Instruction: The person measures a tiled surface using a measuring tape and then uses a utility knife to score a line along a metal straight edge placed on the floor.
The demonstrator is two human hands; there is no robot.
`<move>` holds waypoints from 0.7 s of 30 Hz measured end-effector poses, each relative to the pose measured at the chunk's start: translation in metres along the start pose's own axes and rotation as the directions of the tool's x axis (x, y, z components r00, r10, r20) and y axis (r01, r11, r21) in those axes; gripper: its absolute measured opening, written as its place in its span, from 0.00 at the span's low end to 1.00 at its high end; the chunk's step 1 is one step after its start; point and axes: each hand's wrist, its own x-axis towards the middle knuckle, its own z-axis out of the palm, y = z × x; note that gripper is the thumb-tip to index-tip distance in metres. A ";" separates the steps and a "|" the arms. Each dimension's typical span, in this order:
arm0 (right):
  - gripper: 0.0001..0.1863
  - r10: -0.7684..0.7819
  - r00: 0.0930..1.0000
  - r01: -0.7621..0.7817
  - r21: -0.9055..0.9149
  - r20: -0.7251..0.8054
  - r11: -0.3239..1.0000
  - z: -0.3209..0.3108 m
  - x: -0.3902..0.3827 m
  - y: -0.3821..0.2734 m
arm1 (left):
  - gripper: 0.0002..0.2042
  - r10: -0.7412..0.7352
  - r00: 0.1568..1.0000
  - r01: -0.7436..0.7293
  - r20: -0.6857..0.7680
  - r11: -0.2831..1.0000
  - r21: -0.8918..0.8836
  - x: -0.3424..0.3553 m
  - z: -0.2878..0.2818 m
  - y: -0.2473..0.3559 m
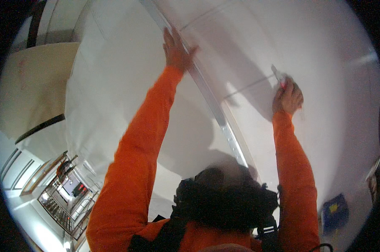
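My left hand [179, 52] lies with fingers spread and thumb out over a long metal straightedge [211, 98]. That strip runs diagonally across a large pale board [127, 80]. Off to the right, the fingers of my right hand [289, 98] are closed round a utility knife [279, 75], a slim light tool with a pointed tip and a touch of pink near my fingers. Its tip is beside a thin dark line [250, 86] on the pale surface. Blur hides whether the tip touches it.
A dark mass of headgear [225, 197] fills the lower middle. A curved beige panel [39, 84] stands at the left. At the lower left a corridor holds a metal-railed rack [57, 203]. A blue item with a yellow patch [336, 214] is at the lower right.
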 end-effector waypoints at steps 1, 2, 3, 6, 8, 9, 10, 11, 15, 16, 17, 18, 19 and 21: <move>0.23 0.014 1.000 -0.015 -0.034 -0.013 0.999 -0.004 0.000 0.008 | 0.53 0.148 0.982 -0.146 0.121 0.989 -0.026 -0.047 -0.008 0.039; 0.22 0.026 0.999 -0.028 -0.049 -0.032 0.998 -0.004 0.001 0.011 | 0.57 0.123 0.954 -0.124 0.272 0.992 -0.013 -0.081 -0.025 0.068; 0.22 0.036 0.997 -0.039 -0.046 -0.065 0.998 -0.003 0.007 0.006 | 0.61 0.095 0.910 -0.113 0.404 0.993 0.021 -0.101 -0.042 0.087; 0.21 0.050 0.998 -0.053 -0.073 -0.048 0.996 -0.001 0.015 -0.008 | 0.62 0.070 0.733 -0.194 0.677 0.975 0.110 -0.134 -0.052 0.108; 0.20 0.058 0.997 -0.060 -0.033 -0.055 0.998 -0.004 0.024 -0.005 | 0.63 0.049 0.755 -0.209 0.654 0.963 0.169 -0.135 -0.038 0.113; 0.20 0.061 0.997 -0.061 0.010 -0.044 0.998 -0.008 0.025 0.000 | 0.64 0.015 0.770 -0.211 0.638 0.950 0.232 -0.130 -0.032 0.118; 0.20 0.068 0.996 -0.069 -0.011 -0.056 0.998 -0.015 0.030 0.009 | 0.65 -0.004 0.780 -0.187 0.626 0.953 0.239 -0.120 -0.025 0.123; 0.20 0.183 0.983 -0.180 0.151 -0.005 0.972 -0.025 0.020 0.021 | 0.67 -0.027 0.769 -0.164 0.639 0.958 0.237 -0.120 -0.018 0.130; 0.18 0.243 0.967 -0.211 0.291 -0.078 0.933 -0.074 -0.104 0.068 | 0.67 0.056 0.861 -0.106 0.505 0.992 0.070 -0.127 -0.006 0.089; 0.16 0.353 0.932 -0.362 0.270 0.084 0.892 -0.093 -0.152 0.092 | 0.66 0.040 0.833 -0.131 0.552 0.983 0.127 -0.130 -0.005 0.093; 0.13 0.452 0.859 -0.504 0.248 0.238 0.827 -0.115 -0.200 0.109 | 0.65 0.014 0.810 -0.161 0.587 0.967 0.199 -0.128 -0.008 0.095; 0.11 0.490 0.841 -0.535 0.222 0.229 0.815 -0.139 -0.238 0.103 | 0.64 0.010 0.814 -0.179 0.581 0.955 0.235 -0.119 -0.011 0.080; 0.11 0.584 0.760 -0.634 0.131 0.285 0.762 -0.158 -0.281 0.123 | 0.63 0.022 0.817 -0.200 0.577 0.948 0.247 -0.112 -0.007 0.077; 0.11 0.642 0.712 -0.693 0.138 0.285 0.707 -0.192 -0.371 0.158 | 0.63 0.019 0.808 -0.245 0.589 0.920 0.307 -0.103 0.002 0.089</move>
